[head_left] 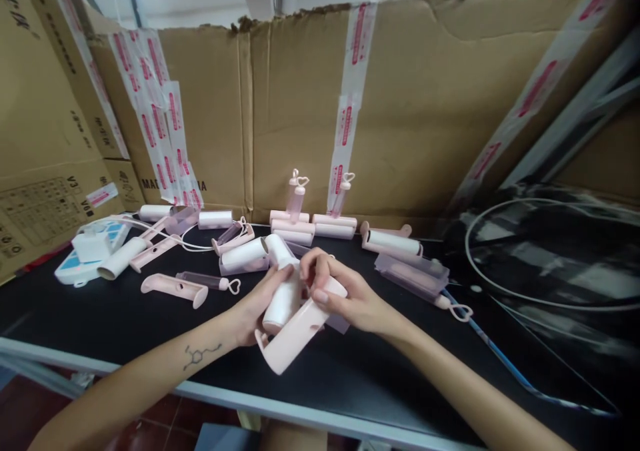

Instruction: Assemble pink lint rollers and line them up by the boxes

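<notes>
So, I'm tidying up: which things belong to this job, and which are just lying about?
Likely the job: held white roll, held pink holder, other rolls, other holders, heart-looped tubes.
Probably just lying about: white-and-blue block, white cube.

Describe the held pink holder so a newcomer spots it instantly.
Find the cardboard wall, then the black table at its foot. Over the table's middle, the right grip has the pink holder, slanting down to the left beside a white roll. Unlike the pink holders lying on the table, this one is held.
</notes>
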Available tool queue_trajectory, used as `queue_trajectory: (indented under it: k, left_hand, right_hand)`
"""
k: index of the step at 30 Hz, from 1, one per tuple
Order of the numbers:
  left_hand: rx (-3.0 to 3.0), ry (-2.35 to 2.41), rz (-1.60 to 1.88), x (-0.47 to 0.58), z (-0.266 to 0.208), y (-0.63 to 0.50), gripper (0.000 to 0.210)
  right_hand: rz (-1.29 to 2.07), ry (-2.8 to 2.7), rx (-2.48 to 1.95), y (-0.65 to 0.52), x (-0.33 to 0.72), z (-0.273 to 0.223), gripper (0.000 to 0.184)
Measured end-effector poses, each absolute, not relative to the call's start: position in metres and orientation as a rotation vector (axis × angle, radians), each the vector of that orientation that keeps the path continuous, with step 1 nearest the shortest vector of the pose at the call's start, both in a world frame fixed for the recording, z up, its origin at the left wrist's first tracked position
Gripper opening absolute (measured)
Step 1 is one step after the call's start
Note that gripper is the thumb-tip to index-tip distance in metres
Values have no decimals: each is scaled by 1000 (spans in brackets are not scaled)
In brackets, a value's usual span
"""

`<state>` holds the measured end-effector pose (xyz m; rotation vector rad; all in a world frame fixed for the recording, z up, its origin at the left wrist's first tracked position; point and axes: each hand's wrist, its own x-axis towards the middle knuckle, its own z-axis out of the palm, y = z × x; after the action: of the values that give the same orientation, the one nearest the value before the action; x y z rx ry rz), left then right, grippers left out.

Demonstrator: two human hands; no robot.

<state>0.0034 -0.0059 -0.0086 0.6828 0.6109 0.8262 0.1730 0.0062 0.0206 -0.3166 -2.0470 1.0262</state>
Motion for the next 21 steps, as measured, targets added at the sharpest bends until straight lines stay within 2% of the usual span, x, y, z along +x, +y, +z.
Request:
queue_trajectory:
  k: [3, 6, 11, 17, 21]
  left_hand:
    - [699, 525, 630, 2, -10, -9, 59]
    - [791, 484, 674, -2, -6, -14, 65]
    - [897, 470, 642, -9, 4, -22, 90]
    - [879, 434, 506, -11, 3, -24, 87]
    - [921, 376, 428, -11, -5, -19, 72]
  right_hand:
    - [996, -2054, -349, 4, 171, 20, 20]
    - [910, -2087, -353, 2, 172, 21, 21]
    - [731, -2116, -367, -1, 176, 23, 25]
    - [616, -2251, -388, -1, 179, 23, 25]
    - [531, -2229, -424, 4, 180, 19, 18]
